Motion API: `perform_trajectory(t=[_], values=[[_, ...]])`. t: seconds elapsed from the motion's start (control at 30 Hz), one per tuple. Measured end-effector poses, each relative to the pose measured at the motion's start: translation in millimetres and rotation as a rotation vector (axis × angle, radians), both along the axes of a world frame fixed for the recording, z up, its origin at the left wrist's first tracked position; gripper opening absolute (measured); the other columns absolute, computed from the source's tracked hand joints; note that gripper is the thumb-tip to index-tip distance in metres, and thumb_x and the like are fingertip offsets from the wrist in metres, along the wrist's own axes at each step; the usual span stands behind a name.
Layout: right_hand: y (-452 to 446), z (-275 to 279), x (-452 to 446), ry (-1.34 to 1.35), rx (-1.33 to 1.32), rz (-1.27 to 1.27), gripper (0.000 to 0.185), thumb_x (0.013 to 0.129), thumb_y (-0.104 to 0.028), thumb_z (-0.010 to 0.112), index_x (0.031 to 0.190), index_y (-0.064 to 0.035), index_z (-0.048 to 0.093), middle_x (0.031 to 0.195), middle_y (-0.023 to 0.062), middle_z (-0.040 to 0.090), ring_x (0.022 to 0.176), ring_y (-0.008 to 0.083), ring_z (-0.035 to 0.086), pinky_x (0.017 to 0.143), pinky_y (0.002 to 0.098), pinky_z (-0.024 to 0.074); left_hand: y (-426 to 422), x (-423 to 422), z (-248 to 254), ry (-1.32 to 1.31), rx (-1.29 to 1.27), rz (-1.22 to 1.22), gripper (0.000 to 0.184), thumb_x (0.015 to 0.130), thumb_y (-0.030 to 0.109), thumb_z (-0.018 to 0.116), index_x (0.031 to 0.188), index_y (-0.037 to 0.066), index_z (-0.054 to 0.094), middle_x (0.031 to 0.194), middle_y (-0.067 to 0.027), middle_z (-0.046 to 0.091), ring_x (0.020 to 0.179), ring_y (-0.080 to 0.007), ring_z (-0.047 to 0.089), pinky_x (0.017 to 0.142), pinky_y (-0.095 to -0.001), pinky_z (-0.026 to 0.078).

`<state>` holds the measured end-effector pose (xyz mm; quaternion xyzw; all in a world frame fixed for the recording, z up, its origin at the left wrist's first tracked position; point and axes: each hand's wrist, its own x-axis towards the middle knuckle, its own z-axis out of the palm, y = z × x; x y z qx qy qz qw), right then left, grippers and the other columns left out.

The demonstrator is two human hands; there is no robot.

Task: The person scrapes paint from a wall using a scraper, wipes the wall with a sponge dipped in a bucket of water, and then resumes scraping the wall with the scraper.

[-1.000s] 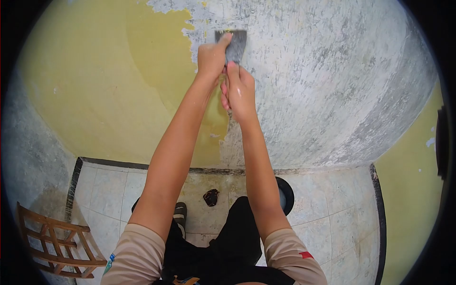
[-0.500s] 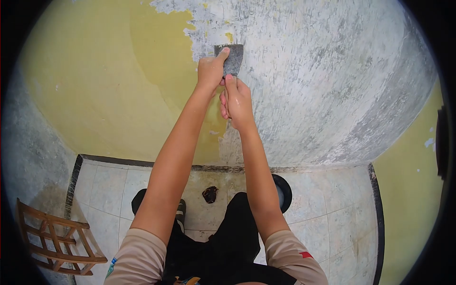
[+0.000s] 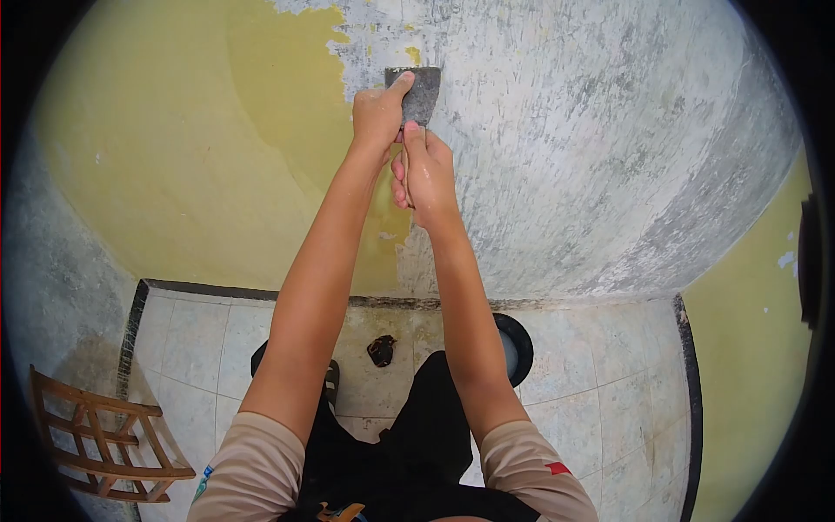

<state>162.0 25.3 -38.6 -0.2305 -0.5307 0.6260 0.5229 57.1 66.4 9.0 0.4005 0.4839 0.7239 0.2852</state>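
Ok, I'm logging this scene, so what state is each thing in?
Scraper: wide edge up, apparently against the wall
Left hand: thumb laid on the scraper
Right hand: closed on the scraper
Wall: partly stripped, yellow paint remaining at left
Bucket: partly hidden, contents unclear
Dark lump: lying on the floor
Wooden frame: standing or leaning unclear
Floor: stained near the wall

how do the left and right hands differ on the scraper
The left hand is higher in the picture, the right hand lower. The left hand lays its thumb on the blade; the right hand wraps around the handle. Both hold the same scraper.
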Motion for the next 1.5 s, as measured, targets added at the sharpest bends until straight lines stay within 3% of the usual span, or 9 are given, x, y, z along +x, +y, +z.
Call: perform_trajectory(t=[0.23, 0.33, 0.47, 0.53, 0.7, 1.1, 1.17, 1.3, 1.5], values=[[5.8, 5.5, -1.2, -0.023, 0.058, -0.032, 0.042, 0.112, -0.041, 0.048, 0.104, -0.0008, 0.060, 0.063, 0.0027, 0.049, 0.038, 0.0113, 0.041, 0.034, 0.0280, 0.0306, 23.4, -10.8, -4.7, 0.205, 0.045, 0.161, 0.056, 0.091, 0.042, 0.077, 0.066, -0.007, 0.064, 0.065, -0.0121, 0.061, 0.059, -0.0216, 0.057, 0.052, -0.0424, 0.047], [11.3, 33.6, -1.9, 0.013, 0.069, -0.010, 0.043, 0.111, -0.039, 0.048, 0.103, 0.0013, 0.060, 0.061, 0.0023, 0.048, 0.037, 0.0116, 0.041, 0.033, 0.0293, 0.0286, 36.2, -15.8, 21.8, 0.181, 0.128, 0.121, 0.048, 0.092, 0.039, 0.079, 0.070, -0.002, 0.065, 0.066, -0.0058, 0.058, 0.053, -0.0159, 0.050, 0.043, -0.0362, 0.038], [20.2, 26.5, -6.4, 0.037, 0.079, 0.012, 0.043, 0.111, -0.039, 0.048, 0.104, 0.0012, 0.060, 0.061, 0.0025, 0.048, 0.038, 0.0115, 0.041, 0.034, 0.0291, 0.0285, 8.3, -5.5, 33.0, 0.049, 0.078, 0.013, 0.050, 0.091, 0.040, 0.079, 0.070, -0.002, 0.065, 0.065, -0.0066, 0.058, 0.053, -0.0163, 0.050, 0.044, -0.0371, 0.038], [16.4, 19.5, -7.8, 0.024, 0.112, -0.022, 0.043, 0.111, -0.042, 0.048, 0.103, -0.0014, 0.060, 0.063, 0.0021, 0.049, 0.039, 0.0105, 0.041, 0.034, 0.0272, 0.0320, 23.3, -11.2, 20.2, 0.148, 0.075, 0.118, 0.066, 0.089, 0.049, 0.076, 0.072, -0.013, 0.067, 0.069, -0.0219, 0.065, 0.066, -0.0277, 0.059, 0.069, -0.0475, 0.049], [11.9, -9.8, -4.5, -0.007, 0.068, -0.010, 0.043, 0.111, -0.042, 0.048, 0.104, -0.0016, 0.059, 0.062, 0.0018, 0.048, 0.038, 0.0107, 0.041, 0.034, 0.0271, 0.0306, 12.2, -9.4, -11.3, 0.113, -0.023, 0.079, 0.062, 0.090, 0.047, 0.077, 0.070, -0.011, 0.067, 0.068, -0.0182, 0.065, 0.065, -0.0235, 0.059, 0.064, -0.0441, 0.049], [23.7, 9.7, 1.9, -0.041, 0.050, 0.037, 0.044, 0.111, -0.043, 0.049, 0.105, -0.0011, 0.059, 0.061, 0.0016, 0.047, 0.037, 0.0109, 0.038, 0.034, 0.0274, 0.0282, 13.8, -6.7, 7.8, 0.066, 0.018, 0.047, 0.062, 0.092, 0.045, 0.077, 0.064, -0.009, 0.062, 0.064, -0.0137, 0.061, 0.052, -0.0218, 0.054, 0.043, -0.0406, 0.046], [20.2, 5.9, -1.0, -0.038, 0.082, 0.014, 0.044, 0.111, -0.043, 0.049, 0.105, -0.0009, 0.059, 0.061, 0.0016, 0.046, 0.037, 0.0109, 0.038, 0.034, 0.0276, 0.0282, 8.2, -3.5, 11.0, 0.008, 0.056, 0.038, 0.048, 0.095, 0.037, 0.076, 0.066, 0.001, 0.063, 0.061, -0.0045, 0.055, 0.048, -0.0149, 0.047, 0.041, -0.0353, 0.034], [16.4, -16.8, -1.6, -0.025, 0.080, 0.027, 0.045, 0.111, -0.044, 0.048, 0.104, -0.0008, 0.059, 0.060, 0.0013, 0.046, 0.037, 0.0111, 0.038, 0.034, 0.0277, 0.0282, 10.6, -7.4, -12.0, 0.100, 0.043, 0.114, 0.050, 0.095, 0.037, 0.076, 0.065, 0.000, 0.062, 0.060, -0.0046, 0.055, 0.048, -0.0148, 0.046, 0.041, -0.0356, 0.034], [14.9, -19.4, -0.3, -0.012, 0.038, 0.061, 0.043, 0.111, -0.043, 0.048, 0.103, -0.0019, 0.058, 0.060, 0.0016, 0.046, 0.037, 0.0114, 0.037, 0.034, 0.0278, 0.0278, 4.0, -9.2, -19.9, 0.126, -0.028, 0.109, 0.060, 0.092, 0.041, 0.077, 0.062, -0.008, 0.063, 0.059, -0.0122, 0.060, 0.052, -0.0198, 0.053, 0.052, -0.0429, 0.046]])
